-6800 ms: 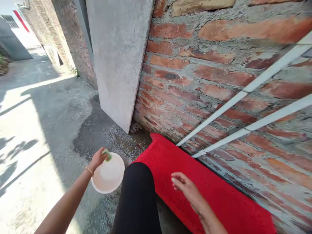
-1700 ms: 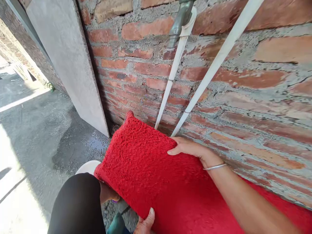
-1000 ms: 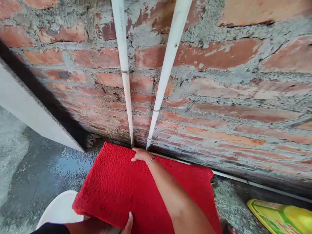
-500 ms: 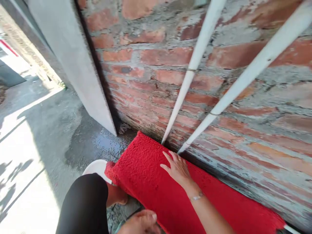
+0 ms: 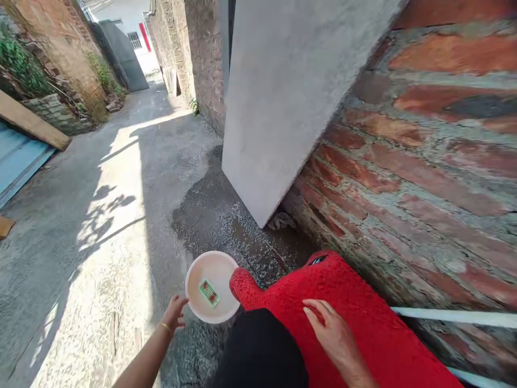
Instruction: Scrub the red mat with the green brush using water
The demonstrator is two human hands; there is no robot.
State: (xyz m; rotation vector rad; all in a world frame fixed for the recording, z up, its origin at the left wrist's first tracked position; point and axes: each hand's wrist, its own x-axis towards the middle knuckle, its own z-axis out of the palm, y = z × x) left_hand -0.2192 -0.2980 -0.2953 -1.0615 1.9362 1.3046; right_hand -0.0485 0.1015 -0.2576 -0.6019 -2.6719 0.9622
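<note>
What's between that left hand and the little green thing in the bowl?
In the head view, only the rim and inner side of the pale basin lie between the left hand and the green patterned piece.

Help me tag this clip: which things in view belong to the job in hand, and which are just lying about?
In use, it seems:
red cloth, beneath the right hand
pale basin, beside the left hand
green-and-white item in the basin

Lying about, probably:
leaning grey slab
wooden plank
blue sheet
</note>
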